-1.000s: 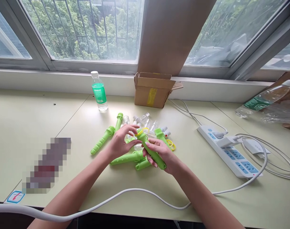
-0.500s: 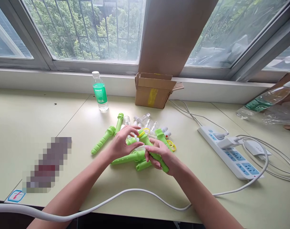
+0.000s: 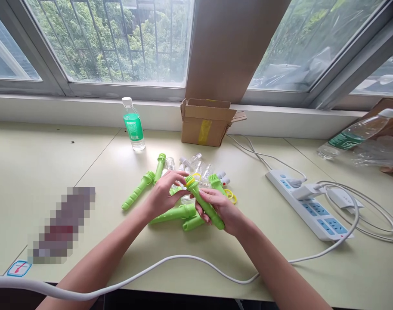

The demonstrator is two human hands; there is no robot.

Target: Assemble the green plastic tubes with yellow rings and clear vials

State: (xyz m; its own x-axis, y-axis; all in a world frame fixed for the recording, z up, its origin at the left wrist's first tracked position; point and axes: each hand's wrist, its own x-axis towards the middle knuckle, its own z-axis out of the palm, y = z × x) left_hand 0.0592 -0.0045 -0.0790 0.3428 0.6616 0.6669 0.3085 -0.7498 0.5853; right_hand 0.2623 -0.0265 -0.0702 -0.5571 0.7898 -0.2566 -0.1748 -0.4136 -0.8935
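Green tube clasped in right hand; left hand, thumb and fingers curved beside yellow ring at tube's threaded end, whether pinching cannot tell.

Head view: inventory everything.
held tube: 1, green, centre
loose tubes: 5+, green, centre
plastic pieces: several, clear, centre
small pieces: several, white, centre
rings: several, yellow, centre
bottles: 2, clear, back, right
box: 1, brown, back
power strip: 1, white, right
cables: several, white, front, right
sticker: 1, blue-bordered, left
blurred item: 1, dark, left
table: 1, pale, beneath
windows: several, grey-framed, back
left hand: 1, at a ring
right hand: 1, on held tube
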